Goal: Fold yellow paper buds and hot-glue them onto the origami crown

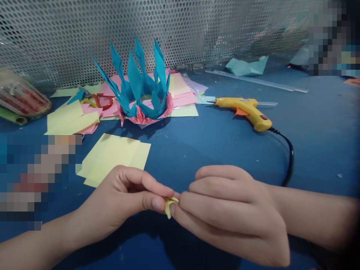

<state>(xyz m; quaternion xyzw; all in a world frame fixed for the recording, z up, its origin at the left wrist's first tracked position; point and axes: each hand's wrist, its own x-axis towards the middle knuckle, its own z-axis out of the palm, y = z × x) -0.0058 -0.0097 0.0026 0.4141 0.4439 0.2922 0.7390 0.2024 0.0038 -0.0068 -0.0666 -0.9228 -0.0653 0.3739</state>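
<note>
Small yellow paper nearest, pinched between both hands above surface; already folded tiny, looks partway shaped, exact form partly hidden. Left hand: thumb and forefinger narrow on paper's left side. Right hand: fingers curled, thumb tip pressing paper's right side. Just beyond left hand, yellow sheets lie flat, no folds seen. Farther, blue crown stands, spikes shaped, pink folded pieces around base. Glue gun lies right of crown, untouched.

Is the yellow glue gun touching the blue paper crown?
Apart. The head view shows a clear gap between the yellow glue gun and the blue paper crown, with pink paper showing in it.
</note>
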